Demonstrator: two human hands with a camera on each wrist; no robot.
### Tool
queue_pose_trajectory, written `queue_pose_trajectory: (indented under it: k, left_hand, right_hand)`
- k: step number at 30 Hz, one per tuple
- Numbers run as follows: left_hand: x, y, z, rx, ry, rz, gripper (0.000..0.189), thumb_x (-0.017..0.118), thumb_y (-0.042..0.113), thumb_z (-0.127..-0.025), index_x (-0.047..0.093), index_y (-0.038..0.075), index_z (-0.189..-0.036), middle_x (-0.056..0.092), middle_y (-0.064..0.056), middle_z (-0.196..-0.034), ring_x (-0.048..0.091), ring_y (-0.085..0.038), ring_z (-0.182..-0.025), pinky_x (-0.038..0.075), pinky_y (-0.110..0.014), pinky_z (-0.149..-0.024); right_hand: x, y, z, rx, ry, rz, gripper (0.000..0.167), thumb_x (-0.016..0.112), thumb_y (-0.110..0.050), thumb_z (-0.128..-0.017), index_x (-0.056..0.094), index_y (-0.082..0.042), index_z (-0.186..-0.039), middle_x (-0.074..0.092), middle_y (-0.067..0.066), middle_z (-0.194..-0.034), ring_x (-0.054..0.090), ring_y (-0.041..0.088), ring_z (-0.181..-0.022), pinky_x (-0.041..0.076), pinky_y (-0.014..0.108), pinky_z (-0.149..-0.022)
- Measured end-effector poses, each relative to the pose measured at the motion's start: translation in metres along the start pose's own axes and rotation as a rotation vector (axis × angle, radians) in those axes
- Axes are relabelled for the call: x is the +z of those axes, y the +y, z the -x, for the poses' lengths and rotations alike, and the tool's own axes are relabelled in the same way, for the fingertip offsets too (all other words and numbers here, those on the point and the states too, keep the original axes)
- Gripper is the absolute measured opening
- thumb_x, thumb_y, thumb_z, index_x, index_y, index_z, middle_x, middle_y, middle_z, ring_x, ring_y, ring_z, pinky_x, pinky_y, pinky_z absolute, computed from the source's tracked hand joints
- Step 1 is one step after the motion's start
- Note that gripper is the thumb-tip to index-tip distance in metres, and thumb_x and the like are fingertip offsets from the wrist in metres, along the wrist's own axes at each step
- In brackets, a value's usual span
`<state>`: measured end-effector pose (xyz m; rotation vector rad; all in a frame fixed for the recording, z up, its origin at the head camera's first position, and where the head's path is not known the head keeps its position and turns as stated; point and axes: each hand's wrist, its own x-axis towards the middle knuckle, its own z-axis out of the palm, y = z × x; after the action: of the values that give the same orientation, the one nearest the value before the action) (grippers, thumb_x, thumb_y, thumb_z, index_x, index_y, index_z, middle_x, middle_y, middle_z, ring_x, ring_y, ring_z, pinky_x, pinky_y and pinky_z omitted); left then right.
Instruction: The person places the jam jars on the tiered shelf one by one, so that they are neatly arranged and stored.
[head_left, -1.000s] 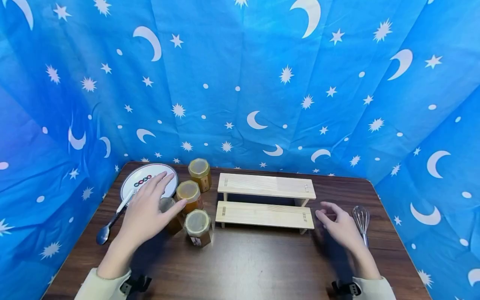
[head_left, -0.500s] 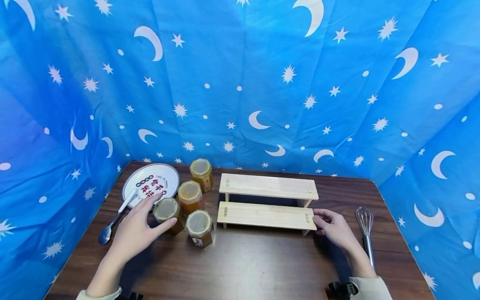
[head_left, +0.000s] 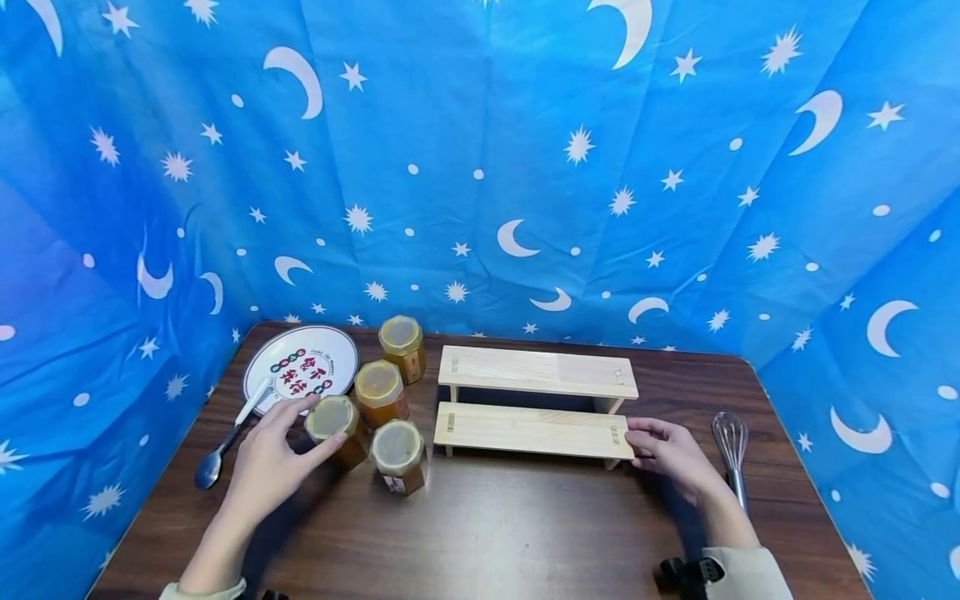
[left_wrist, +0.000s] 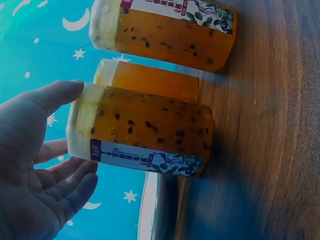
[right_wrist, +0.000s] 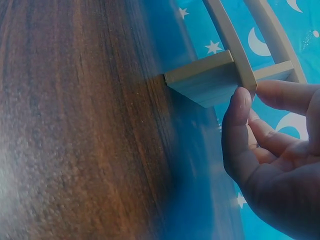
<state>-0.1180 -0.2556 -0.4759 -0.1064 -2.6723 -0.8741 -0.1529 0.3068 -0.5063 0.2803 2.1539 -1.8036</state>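
My left hand [head_left: 268, 461] spans the lid of the front-left honey-coloured jar [head_left: 347, 446], thumb at one edge and fingers at the opposite side. In the left wrist view, this jar [left_wrist: 150, 125] stands on the table with dark seeds inside and a label; the fingers are loosely bent at its lid. Three similar jars stand around it: an orange one [head_left: 380, 396], one behind [head_left: 402, 346] and one in front [head_left: 399, 454]. My right hand [head_left: 671, 454] pinches the right end of the low front tier of a two-tier wooden shelf [head_left: 532, 429], thumb and index finger at its corner.
A white plate [head_left: 262, 358] with red lettering lies at the back left, with a spoon [head_left: 210, 468] leaning over its rim. On the right lies a whisk [head_left: 731, 442]. Blue cloth [head_left: 465, 125] with moons and stars hangs around the dark wooden table [head_left: 495, 533].
My left hand has come down and closer around the front-left jar. My right hand has moved left onto the shelf's end, which it now pinches. The jars and shelf stand where they were.
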Motion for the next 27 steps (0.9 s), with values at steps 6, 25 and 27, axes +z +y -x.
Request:
queue_pose_trajectory:
  k: [6,25,27]
  left_hand:
    - [0.006,-0.005,-0.001,-0.029,-0.002,0.032,0.08,0.09,0.049,-0.079,0.061,0.007,-0.14,0.063,-0.015,-0.128,0.062,-0.032,-0.103,0.048,-0.046,-0.078]
    - [0.063,-0.04,0.015,-0.291,-0.036,0.49,0.096,0.097,0.023,-0.074,0.04,0.002,-0.147,0.047,-0.018,-0.144,0.048,-0.037,-0.133,0.041,-0.062,-0.11]
    - [0.065,-0.039,0.017,-0.292,-0.014,0.49,0.092,0.098,0.021,-0.073,0.043,0.002,-0.144,0.05,-0.017,-0.142,0.05,-0.034,-0.13,0.043,-0.059,-0.109]
  right_hand:
    - [-0.002,0.002,-0.001,-0.002,-0.019,-0.008,0.056,0.061,-0.011,-0.105,0.038,0.017,-0.147,0.067,0.01,-0.112,0.067,0.012,-0.089,0.061,0.028,-0.076]
    - [-0.002,0.003,-0.002,-0.001,-0.04,-0.074,0.058,0.06,-0.012,-0.105,0.035,0.016,-0.149,0.067,0.006,-0.111,0.067,0.011,-0.091,0.06,0.027,-0.078]
    - [-0.003,0.003,-0.001,0.003,-0.043,-0.077,0.059,0.061,-0.013,-0.105,0.035,0.015,-0.15,0.067,0.006,-0.111,0.067,0.011,-0.091,0.06,0.027,-0.078]
